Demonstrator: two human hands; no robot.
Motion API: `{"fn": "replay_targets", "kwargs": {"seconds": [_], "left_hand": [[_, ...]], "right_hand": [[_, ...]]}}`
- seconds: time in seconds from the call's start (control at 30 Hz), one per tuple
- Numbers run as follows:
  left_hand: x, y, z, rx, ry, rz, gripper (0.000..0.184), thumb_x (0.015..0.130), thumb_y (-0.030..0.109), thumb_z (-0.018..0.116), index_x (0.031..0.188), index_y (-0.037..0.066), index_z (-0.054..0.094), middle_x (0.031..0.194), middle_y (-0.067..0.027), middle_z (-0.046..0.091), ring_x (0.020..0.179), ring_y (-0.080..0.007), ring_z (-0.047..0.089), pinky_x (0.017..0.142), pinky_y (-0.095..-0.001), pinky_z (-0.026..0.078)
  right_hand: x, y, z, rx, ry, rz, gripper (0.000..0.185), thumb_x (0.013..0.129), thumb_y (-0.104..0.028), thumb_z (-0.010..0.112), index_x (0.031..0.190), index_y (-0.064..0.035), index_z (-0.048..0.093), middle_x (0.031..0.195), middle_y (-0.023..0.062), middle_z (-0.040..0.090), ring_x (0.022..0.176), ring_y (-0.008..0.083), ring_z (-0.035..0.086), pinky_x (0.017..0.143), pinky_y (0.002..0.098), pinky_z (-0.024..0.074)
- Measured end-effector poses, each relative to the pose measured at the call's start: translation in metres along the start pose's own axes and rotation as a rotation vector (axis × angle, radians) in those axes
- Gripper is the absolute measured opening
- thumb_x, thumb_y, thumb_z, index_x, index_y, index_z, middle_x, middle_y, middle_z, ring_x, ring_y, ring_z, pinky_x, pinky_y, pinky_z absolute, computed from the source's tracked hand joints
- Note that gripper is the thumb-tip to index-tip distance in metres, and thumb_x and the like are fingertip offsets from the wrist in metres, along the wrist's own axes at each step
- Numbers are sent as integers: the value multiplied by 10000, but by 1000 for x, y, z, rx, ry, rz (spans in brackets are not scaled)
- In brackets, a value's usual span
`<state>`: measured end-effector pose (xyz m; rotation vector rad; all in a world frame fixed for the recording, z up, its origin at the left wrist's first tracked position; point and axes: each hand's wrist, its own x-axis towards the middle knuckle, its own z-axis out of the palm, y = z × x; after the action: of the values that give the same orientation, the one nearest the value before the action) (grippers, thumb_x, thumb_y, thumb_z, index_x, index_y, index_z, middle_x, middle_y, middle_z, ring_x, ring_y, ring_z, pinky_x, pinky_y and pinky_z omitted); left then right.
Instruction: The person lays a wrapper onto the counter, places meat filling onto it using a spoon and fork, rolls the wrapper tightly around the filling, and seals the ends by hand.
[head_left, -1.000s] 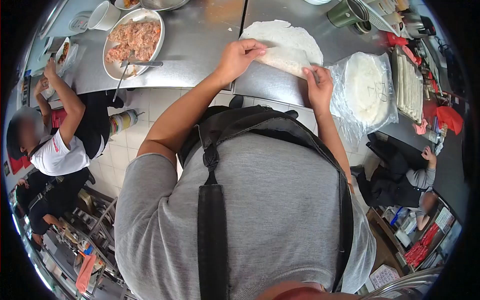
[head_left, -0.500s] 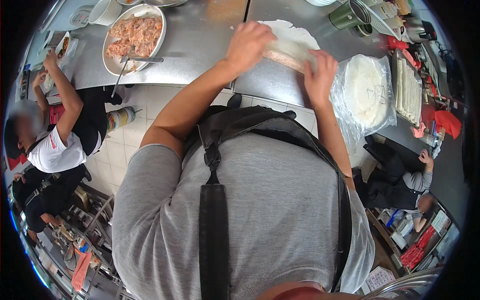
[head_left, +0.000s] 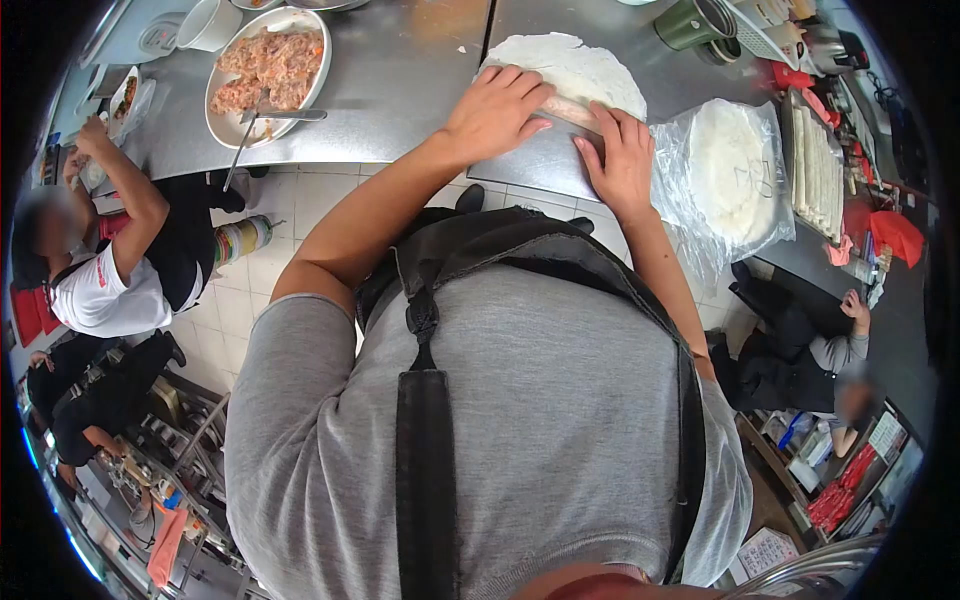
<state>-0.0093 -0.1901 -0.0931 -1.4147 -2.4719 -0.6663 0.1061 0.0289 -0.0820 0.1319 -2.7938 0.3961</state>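
Note:
A round, thin white sheet (head_left: 590, 65) lies on the steel table. Along its near edge runs a pinkish strip of minced meat filling (head_left: 572, 112), partly under my fingers. My left hand (head_left: 497, 112) rests over the strip's left end, fingers laid across it and thumb apart. At the other end, my right hand (head_left: 622, 160) has its fingertips on the strip, thumb spread away. Both hands are open, touching the strip from above. To the right, more round white sheets (head_left: 735, 170) sit in a clear plastic bag.
A white oval dish (head_left: 322, 75) of minced meat, with a metal utensil (head_left: 300, 117) across it, stands at left. At right are a green container (head_left: 690, 25) and a tray of long pale rolls (head_left: 818, 165). Co-workers (head_left: 120, 285) are on both sides.
Both hands have come back toward me. The sheet's near part, raised in a fold over the filling earlier, now lies back, showing more of the flat sheet beyond. My fingers have settled onto the strip.

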Motion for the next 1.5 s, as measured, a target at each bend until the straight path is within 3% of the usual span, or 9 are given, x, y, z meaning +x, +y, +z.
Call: {"fn": "replay_targets", "kwargs": {"seconds": [0.57,1.17,1.27,1.37,1.5], "left_hand": [[-11,-2,-1,-7,14,-41,357,865,126,726,1217,94,676,1150,-57,645,1108,-260,581,960,-398,440],[4,1,-25,71,-121,-3,314,819,149,778,1112,79,692,1089,-63,633,1104,-273,570,986,-398,424],[13,12,-11,-36,-36,56,316,805,146,787,1099,72,696,1090,-70,633,1097,-285,573,984,-409,447],[13,9,19,-74,-22,91,278,786,157,769,1032,45,700,1032,-77,640,1093,-273,570,962,-409,472],[14,5,15,-135,-76,95,302,793,123,748,1069,19,683,1064,-107,654,1079,-296,593,962,-423,495]], "right_hand": [[-9,1,-3,45,59,-27,461,886,-213,721,1332,-127,640,1227,108,602,1138,329,544,944,458,416],[-6,5,-9,1,-41,-23,462,876,-129,710,1333,-117,642,1213,96,656,1136,304,582,975,437,414],[4,-4,-4,39,52,-81,500,856,-104,726,1347,-109,630,1179,92,669,1127,303,588,976,443,423],[10,-9,5,163,5,-75,531,840,-75,736,1356,-105,618,1148,102,682,1098,322,603,975,452,443],[10,-1,6,171,-46,-42,562,820,-79,738,1364,-108,602,1120,114,671,1085,314,602,959,434,455]]}}
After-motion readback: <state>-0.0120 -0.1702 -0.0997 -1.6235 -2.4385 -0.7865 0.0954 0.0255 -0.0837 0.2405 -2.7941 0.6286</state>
